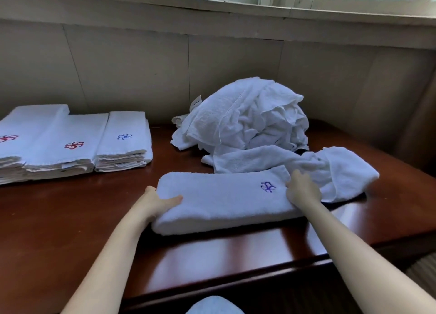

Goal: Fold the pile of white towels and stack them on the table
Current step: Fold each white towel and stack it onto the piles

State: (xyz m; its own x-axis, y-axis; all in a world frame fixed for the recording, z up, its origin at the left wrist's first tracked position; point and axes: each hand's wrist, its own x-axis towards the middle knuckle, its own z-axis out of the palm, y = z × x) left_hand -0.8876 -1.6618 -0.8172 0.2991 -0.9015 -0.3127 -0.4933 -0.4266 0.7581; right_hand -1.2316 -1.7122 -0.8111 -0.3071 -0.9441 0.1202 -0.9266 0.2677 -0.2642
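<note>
Both forearms [113, 250] bare over the table [70, 219]. Pale blue clothing [213, 305] visible below the table's near edge.

We saw folded towel [224, 200] lying lengthwise on table [70, 219], blue emblem [268, 187] on top. Our left hand [158, 201] gripped its left end, thumb on top. Our right hand [303, 191] held its right end, fingers curled at far edge. Loose towel [342, 167] touched it behind. Crumpled pile [247, 117] sat beyond. Red-marked stacks [63, 146] and blue-marked stack [123, 141] stood at left, side by side.
</note>
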